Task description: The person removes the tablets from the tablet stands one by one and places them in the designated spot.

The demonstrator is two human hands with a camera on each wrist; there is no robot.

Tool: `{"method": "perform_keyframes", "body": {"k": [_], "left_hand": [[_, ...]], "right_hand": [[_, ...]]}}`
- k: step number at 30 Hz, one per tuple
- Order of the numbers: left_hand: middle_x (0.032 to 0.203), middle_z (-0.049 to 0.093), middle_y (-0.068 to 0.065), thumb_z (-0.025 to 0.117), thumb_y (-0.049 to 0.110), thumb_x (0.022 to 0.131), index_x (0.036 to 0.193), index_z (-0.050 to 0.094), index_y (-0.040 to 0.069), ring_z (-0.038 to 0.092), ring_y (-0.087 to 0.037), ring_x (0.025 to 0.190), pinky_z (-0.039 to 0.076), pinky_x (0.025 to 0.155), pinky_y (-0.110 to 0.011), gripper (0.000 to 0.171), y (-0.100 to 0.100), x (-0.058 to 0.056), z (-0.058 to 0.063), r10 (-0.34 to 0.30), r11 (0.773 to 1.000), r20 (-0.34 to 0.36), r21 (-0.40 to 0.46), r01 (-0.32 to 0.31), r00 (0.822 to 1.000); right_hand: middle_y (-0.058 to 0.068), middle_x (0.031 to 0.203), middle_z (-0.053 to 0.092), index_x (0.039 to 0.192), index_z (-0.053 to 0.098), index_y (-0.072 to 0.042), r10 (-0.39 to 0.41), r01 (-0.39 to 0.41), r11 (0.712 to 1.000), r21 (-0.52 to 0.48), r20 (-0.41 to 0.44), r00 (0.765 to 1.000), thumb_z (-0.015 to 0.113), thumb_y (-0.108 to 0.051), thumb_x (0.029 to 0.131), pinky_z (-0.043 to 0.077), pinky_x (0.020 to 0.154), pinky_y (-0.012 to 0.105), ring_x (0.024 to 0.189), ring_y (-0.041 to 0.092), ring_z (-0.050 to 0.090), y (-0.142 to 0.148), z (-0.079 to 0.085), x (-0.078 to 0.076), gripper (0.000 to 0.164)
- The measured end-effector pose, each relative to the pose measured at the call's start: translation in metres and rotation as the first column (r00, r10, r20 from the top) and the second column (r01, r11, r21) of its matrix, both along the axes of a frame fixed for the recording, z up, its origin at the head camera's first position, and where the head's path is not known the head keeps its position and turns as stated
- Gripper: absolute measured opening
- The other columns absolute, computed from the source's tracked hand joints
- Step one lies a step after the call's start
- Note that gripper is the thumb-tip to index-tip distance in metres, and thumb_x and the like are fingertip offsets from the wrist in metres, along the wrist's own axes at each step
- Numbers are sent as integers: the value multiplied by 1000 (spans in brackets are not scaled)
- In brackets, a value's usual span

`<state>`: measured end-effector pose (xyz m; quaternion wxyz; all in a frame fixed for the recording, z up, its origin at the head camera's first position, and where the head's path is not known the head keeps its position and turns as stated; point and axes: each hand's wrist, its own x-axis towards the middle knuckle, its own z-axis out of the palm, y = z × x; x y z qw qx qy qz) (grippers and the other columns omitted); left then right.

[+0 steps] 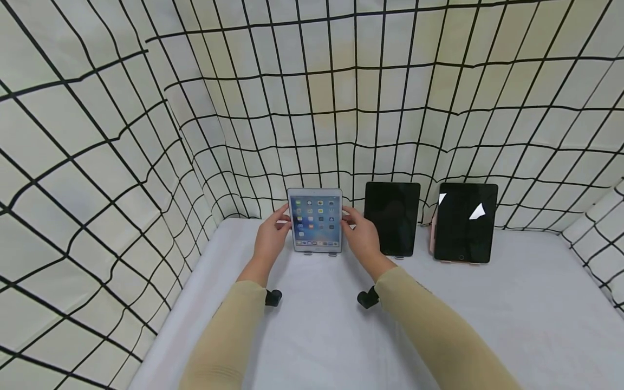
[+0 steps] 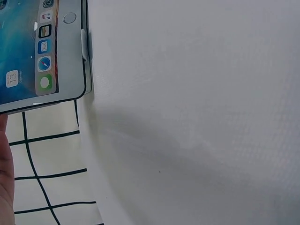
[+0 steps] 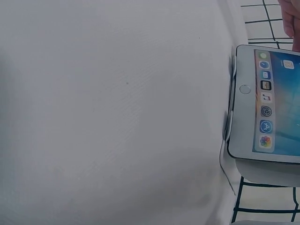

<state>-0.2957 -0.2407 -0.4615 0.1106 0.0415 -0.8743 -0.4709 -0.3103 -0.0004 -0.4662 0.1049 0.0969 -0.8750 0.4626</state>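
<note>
A white-framed tablet point(image 1: 316, 247) with a lit screen of app icons leans upright on a stand whose small lips point(image 1: 333, 254) catch its bottom edge. My left hand point(image 1: 269, 241) holds the tablet's left edge between thumb and fingers. On the opposite edge, my right hand point(image 1: 363, 235) grips it the same way. The left wrist view shows the tablet's lower corner point(image 2: 72, 70) and part of the left hand point(image 2: 5, 183). In the right wrist view the tablet's home-button end point(image 3: 241, 117) shows, with left-hand fingers point(image 3: 289, 21) beyond; the right hand is out of frame there.
A black-screened tablet point(image 1: 392, 216) stands just right of my right hand. Farther right is another dark tablet point(image 1: 463, 233) on a pinkish stand. Black netting point(image 1: 356, 111) over white cloth encloses the back and sides of the white table point(image 1: 322, 325).
</note>
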Motion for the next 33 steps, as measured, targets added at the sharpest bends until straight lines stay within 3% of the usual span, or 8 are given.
{"method": "perform_keyframes", "body": {"k": [7, 15, 25, 33], "left_hand": [[116, 64, -4, 60, 12, 100, 148, 48, 29, 64, -21, 108, 52, 91, -41, 53, 2, 3, 2, 18, 1000, -23, 22, -18, 1000], [116, 63, -4, 60, 11, 100, 148, 48, 30, 64, -21, 110, 52, 92, -41, 53, 5, 8, 3, -4, 997, -32, 71, 7, 999], [115, 62, -2, 59, 12, 100, 146, 47, 42, 63, -19, 111, 51, 90, -41, 56, 5, 17, 2, -6, 993, -20, 115, 8, 1000], [118, 61, -2, 59, 12, 100, 146, 46, 42, 62, -20, 113, 50, 91, -41, 56, 9, 30, 10, -16, 990, -2, 141, 16, 1000]], "right_hand": [[1, 115, 72, 137, 58, -24, 6, -6, 999, -41, -10, 1000, 62, -24, 99, 53, 88, 39, 102, 19, 65, 2, 0, 2, 38], [2, 115, 71, 137, 59, -24, 17, -17, 995, -103, 5, 1000, 63, -23, 99, 52, 90, 38, 106, 19, 65, 6, 1, 9, 38], [-3, 113, 71, 143, 54, -36, 8, 5, 987, -162, 79, 997, 65, -22, 98, 54, 87, 36, 99, 18, 63, 9, 9, 20, 48], [-3, 113, 71, 145, 50, -40, 33, -24, 982, -185, 42, 999, 65, -19, 98, 53, 90, 36, 101, 15, 63, 14, 12, 32, 54]]}}
